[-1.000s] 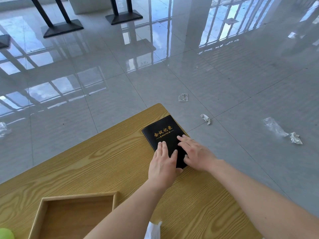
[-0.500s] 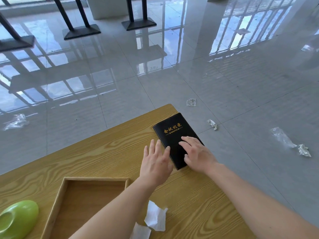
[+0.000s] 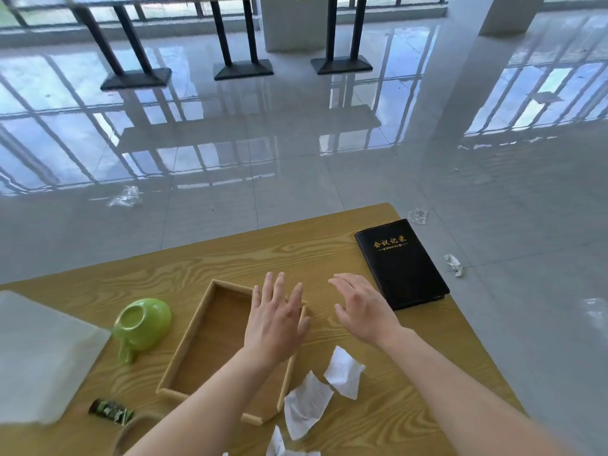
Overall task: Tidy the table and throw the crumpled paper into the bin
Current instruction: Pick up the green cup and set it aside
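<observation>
Tray (image 3: 214,340) lies under splayed, empty left hand (image 3: 276,327); right hand (image 3: 365,311), also empty, seemingly hovers near notebook (image 3: 401,264).

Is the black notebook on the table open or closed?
Closed. The black notebook lies flat on the table, front cover with gold lettering facing up; no pages show.

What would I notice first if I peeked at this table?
Two hands with spread fingers are in the middle: the left hand over the far right corner of a wooden tray, the right hand over the table beside it. A black notebook with gold letters lies at the table's far right corner, and a green cup lies tipped over left of the tray. Crumpled white paper lies right of the tray.
</observation>
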Available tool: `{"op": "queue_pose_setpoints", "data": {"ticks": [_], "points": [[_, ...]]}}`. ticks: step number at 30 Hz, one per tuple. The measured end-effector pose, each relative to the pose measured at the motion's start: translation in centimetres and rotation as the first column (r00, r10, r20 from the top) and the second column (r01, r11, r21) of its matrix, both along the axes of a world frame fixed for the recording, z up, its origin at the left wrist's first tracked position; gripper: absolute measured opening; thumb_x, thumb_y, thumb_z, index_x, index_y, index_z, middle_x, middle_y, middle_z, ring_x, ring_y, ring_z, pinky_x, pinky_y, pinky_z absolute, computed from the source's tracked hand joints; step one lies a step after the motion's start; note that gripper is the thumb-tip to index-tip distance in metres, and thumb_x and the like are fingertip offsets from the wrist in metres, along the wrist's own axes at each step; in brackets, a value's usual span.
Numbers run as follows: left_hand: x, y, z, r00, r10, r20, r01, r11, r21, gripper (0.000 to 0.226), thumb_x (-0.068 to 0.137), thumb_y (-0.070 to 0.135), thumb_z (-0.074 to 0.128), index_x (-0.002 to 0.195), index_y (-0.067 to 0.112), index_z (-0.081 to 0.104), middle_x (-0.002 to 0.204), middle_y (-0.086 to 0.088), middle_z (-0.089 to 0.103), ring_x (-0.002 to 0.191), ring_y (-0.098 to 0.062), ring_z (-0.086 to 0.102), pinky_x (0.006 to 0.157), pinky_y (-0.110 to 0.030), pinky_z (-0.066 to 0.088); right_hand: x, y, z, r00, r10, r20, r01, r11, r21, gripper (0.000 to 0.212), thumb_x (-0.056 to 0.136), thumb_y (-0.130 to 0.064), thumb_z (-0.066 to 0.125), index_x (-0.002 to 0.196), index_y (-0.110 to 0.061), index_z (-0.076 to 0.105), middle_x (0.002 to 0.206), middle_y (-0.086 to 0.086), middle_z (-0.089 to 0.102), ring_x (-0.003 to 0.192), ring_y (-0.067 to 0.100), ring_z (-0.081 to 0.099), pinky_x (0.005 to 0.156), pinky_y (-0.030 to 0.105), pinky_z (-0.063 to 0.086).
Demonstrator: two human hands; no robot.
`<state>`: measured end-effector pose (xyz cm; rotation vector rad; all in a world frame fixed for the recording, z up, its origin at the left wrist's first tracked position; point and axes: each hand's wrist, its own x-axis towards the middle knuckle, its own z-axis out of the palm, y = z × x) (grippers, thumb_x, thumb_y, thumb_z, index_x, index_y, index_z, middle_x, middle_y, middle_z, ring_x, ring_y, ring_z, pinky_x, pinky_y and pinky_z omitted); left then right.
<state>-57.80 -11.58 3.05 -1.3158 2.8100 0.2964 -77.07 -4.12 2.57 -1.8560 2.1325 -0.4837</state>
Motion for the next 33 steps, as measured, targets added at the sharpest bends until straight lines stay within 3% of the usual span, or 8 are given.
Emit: {"op": "queue_pose_setpoints", "data": {"ticks": [11,19,29,33], "points": [[14.7,1.9,1.3,0.960,0.279,-0.002,-0.279,0.959,-0.039,0.071,0.095,0.057,0.040,0.155,0.028,0.017,0.165,-0.013,0.005,0.152,-0.033,-0.007,0.123,-0.052,0.007,11.7,-2.2,0.8,0.980,0.185,0.074,-0.185,0.983,-0.006,0.048,0.088,-0.017,0.059,0.136,-0.016,0.051,0.138,0.000,0.054,0.131,0.016,0.044,0.109,0.026,0.032],[24.8,3.2,0.9,0.904,0.426,-0.024,-0.426,0.905,0.026,0.069,0.094,0.056,0.043,0.154,0.029,0.021,0.164,-0.013,0.011,0.152,-0.032,-0.002,0.123,-0.051,0.007,19.0,-1.9,0.9,0.976,0.190,0.103,-0.196,0.979,0.051,0.045,0.090,-0.020,0.059,0.134,-0.019,0.053,0.133,-0.004,0.056,0.120,0.013,0.051,0.097,0.017,0.036],[32.3,2.9,-0.7,0.858,0.513,0.002,-0.510,0.853,0.112,0.068,0.095,0.056,0.042,0.154,0.027,0.024,0.162,-0.012,0.018,0.151,-0.030,0.009,0.122,-0.047,0.014,28.5,-4.8,0.9,0.958,0.263,0.119,-0.274,0.957,0.094,0.043,0.091,-0.024,0.058,0.134,-0.020,0.053,0.130,-0.005,0.058,0.120,0.012,0.051,0.102,0.026,0.043],[33.4,1.1,-1.2,0.854,0.520,0.005,-0.516,0.847,0.128,0.068,0.094,0.054,0.042,0.153,0.022,0.027,0.156,-0.014,0.027,0.146,-0.030,0.022,0.120,-0.043,0.022,31.5,-8.7,1.2,0.957,0.256,0.136,-0.276,0.948,0.158,0.046,0.091,-0.021,0.059,0.136,-0.019,0.052,0.133,-0.001,0.057,0.123,0.017,0.051,0.105,0.031,0.042]]}}
